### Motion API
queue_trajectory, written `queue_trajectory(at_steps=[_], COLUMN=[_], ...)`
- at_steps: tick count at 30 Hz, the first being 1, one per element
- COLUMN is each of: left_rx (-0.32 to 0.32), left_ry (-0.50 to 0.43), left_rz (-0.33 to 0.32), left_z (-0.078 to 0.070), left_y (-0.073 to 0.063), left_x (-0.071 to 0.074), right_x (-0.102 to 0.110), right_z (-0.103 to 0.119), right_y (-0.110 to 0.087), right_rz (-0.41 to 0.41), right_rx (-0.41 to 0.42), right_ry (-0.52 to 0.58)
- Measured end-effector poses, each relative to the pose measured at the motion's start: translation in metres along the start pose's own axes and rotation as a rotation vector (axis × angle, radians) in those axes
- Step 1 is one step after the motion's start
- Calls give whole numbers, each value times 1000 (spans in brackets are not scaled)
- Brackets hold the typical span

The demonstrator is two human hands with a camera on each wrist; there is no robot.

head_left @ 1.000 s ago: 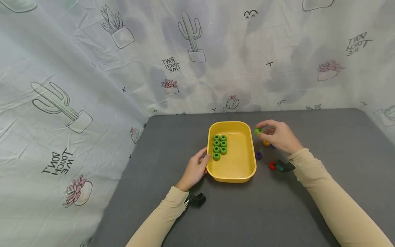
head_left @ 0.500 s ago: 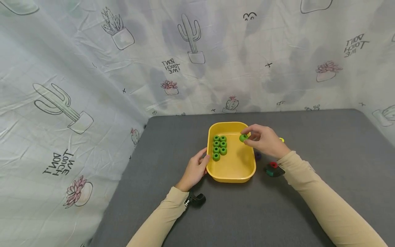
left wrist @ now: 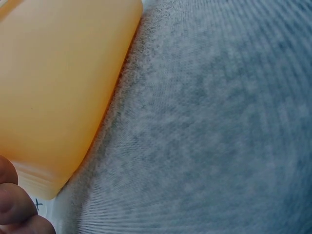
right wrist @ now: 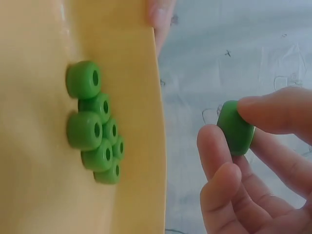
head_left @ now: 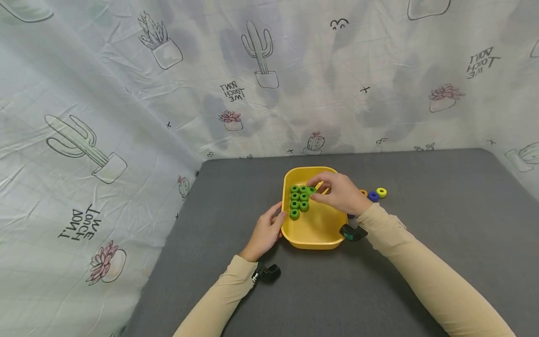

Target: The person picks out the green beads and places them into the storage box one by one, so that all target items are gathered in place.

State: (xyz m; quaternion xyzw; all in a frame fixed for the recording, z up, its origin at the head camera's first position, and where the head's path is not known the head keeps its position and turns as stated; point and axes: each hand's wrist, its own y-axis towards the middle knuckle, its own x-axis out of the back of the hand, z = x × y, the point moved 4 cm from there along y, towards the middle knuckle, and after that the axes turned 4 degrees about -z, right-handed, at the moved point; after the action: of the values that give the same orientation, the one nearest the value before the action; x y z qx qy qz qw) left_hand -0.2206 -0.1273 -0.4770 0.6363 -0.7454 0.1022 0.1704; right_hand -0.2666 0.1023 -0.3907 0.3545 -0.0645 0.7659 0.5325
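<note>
A yellow plastic tray sits on the grey table. Its left wall is held by my left hand, thumb at the rim and fingers outside; curled fingertips show beside the wall in the left wrist view. Inside, along the left side, several green beads with round holes stand in two columns. My right hand is over the tray and pinches another green bead between thumb and fingers. In the head view this bead is close to the top of the right column.
Right of the tray lie a blue bead, a yellow bead and an orange bead, partly behind the right hand. A patterned cloth hangs behind the grey table.
My right hand has carried the green bead left from beside the tray, over its right wall, to the standing beads. The left hand has stayed at the tray's left wall.
</note>
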Motion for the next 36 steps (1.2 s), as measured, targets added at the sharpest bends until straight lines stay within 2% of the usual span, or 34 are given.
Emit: queue_trajectory(at_steps=[8, 17, 25, 32, 36], left_rx=[10, 13, 9, 27, 31], left_ry=[12, 14, -12, -16, -21], left_rz=[-6, -9, -10, -23, -24], left_z=[0, 0, -1, -2, -2], left_y=[1, 2, 1, 0, 0], left_x=[0, 1, 1, 0, -1], right_x=[-15, -25, -35, -44, -49], right_z=[4, 0, -8, -11, -15], right_y=[7, 15, 22, 24, 26], right_rz=[43, 115, 200, 282, 313], right_rx=[0, -72, -99, -63, -84], right_ry=[15, -37, -124, -220, -242])
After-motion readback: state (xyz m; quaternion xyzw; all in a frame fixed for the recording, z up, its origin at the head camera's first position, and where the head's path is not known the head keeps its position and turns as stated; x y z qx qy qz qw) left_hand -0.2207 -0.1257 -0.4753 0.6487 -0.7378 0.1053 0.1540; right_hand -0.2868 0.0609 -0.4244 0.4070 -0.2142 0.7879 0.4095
